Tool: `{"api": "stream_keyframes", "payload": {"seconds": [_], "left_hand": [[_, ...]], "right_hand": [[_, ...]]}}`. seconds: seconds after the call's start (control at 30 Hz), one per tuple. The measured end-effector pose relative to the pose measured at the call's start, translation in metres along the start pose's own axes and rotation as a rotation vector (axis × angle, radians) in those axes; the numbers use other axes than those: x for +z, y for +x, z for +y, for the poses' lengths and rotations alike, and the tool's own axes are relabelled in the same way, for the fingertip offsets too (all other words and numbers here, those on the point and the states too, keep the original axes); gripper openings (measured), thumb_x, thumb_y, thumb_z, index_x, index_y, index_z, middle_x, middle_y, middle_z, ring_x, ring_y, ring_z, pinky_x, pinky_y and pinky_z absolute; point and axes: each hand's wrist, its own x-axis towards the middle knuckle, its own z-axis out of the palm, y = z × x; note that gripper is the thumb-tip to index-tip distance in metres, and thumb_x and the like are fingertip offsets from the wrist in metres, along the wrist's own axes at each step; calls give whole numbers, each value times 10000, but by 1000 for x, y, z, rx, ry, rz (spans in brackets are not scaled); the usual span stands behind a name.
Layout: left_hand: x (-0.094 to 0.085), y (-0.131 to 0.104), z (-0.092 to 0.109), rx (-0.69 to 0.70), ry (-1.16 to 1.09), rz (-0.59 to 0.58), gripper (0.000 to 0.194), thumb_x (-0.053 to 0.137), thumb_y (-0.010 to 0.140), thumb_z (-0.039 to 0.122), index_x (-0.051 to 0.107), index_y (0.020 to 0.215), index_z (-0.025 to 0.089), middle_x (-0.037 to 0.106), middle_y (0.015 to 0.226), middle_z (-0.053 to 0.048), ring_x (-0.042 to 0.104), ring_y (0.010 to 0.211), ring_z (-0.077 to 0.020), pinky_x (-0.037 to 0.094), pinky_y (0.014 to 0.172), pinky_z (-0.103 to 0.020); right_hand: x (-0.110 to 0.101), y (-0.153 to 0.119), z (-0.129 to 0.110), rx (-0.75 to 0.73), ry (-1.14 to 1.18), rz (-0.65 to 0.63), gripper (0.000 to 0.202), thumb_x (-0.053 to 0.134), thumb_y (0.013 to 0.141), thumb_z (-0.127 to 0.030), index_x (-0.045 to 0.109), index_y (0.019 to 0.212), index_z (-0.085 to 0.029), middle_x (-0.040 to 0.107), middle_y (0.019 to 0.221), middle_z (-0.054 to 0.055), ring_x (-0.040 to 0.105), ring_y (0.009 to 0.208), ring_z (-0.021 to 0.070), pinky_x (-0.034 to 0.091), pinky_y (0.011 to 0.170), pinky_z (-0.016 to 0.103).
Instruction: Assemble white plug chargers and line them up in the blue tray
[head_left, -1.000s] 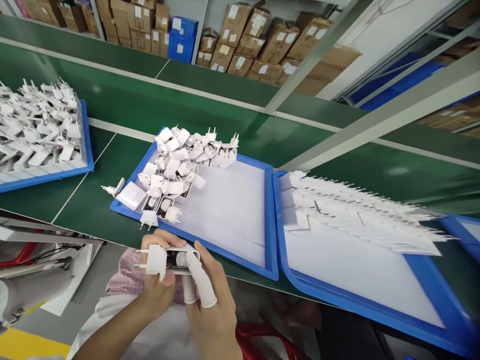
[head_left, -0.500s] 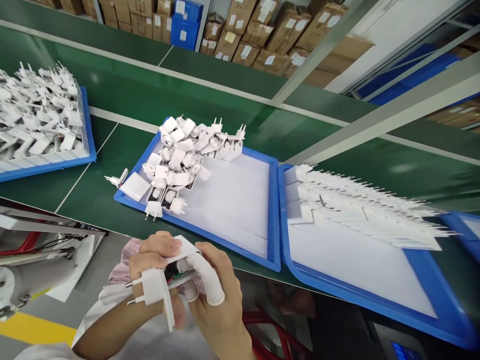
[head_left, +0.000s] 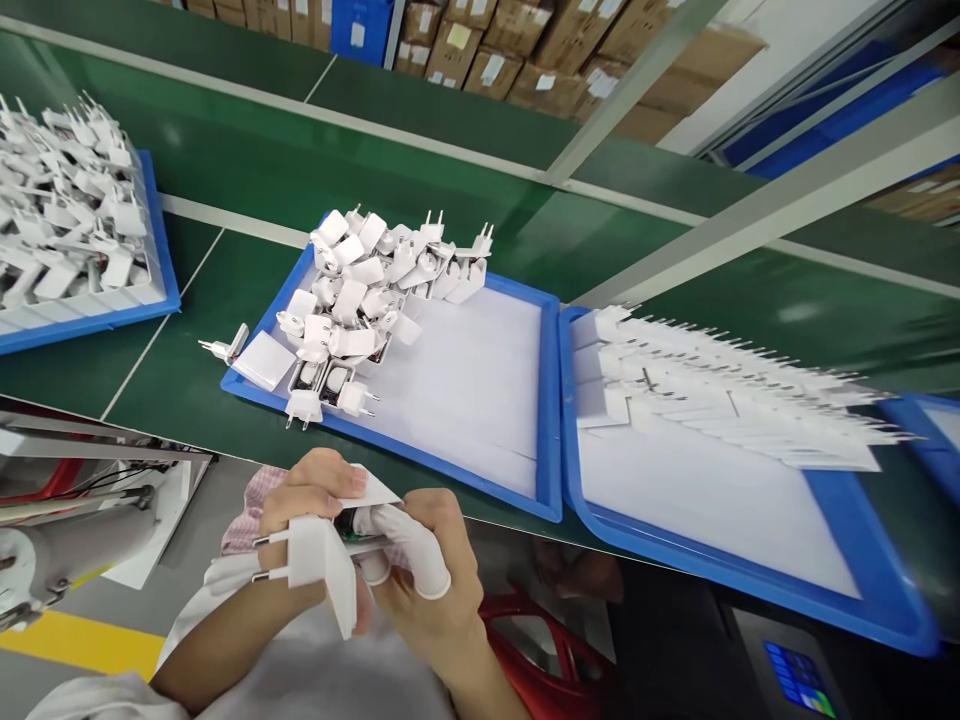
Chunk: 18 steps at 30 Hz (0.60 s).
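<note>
Just in front of the bench edge, both hands hold one white plug adapter [head_left: 309, 552] with two pins pointing left. Its casing is parted, and a bit of green circuit board shows between the halves. My left hand [head_left: 311, 490] is closed around the white housing from the left. My right hand [head_left: 442, 570], with white finger cots on some fingers, pinches the adapter's inner part and housing from the right. The fingertips inside the gap are partly hidden. Beyond the hands, a blue-rimmed tray [head_left: 480, 490] carries a heap of similar adapters [head_left: 349, 300] on its left side.
At right, another blue tray [head_left: 675, 560] holds tight rows of white adapters [head_left: 720, 400], pins outward. A full tray of adapters [head_left: 67, 210] stands far left. One adapter [head_left: 225, 347] overhangs the middle tray's left edge. A slanted metal post [head_left: 750, 210] and a red stool [head_left: 547, 640] are nearby.
The adapter's loose plug cover has turned slightly, showing more of its flat face. Both hands keep their grip in nearly the same place. The whole view has shifted a little.
</note>
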Motion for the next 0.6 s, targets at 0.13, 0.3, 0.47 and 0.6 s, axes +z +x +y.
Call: {"api": "stream_keyframes", "payload": {"seconds": [0.13,0.3,0.47,0.6], "left_hand": [[2,-1,-4,136,-16,-20,489,702,769,662,660,991,228,670,740,17,634,569,-165,477,555,-353],[4,-6,-5,59,85,-8,473,702,746,687,648,932,255,645,727,24,626,567,-176,472,548,-366],[5,-6,-6,97,96,43,456,706,727,701,646,876,275,627,655,38,614,533,-173,465,505,-351],[3,-5,-6,50,69,20,496,738,682,713,654,888,270,674,700,4,637,563,-205,538,581,-397]], "right_hand": [[1,1,2,20,-1,-4,270,552,860,-66,526,1075,-226,453,795,8,486,674,173,452,492,282],[1,1,3,26,-62,-25,285,546,834,-30,535,1048,-219,452,787,9,458,670,170,425,504,289],[1,5,0,7,-127,28,179,530,854,-54,536,948,-206,452,765,5,454,684,172,442,543,300],[3,2,-3,43,-122,96,228,559,879,-90,543,1084,-187,497,847,28,503,717,176,483,586,317]]}}
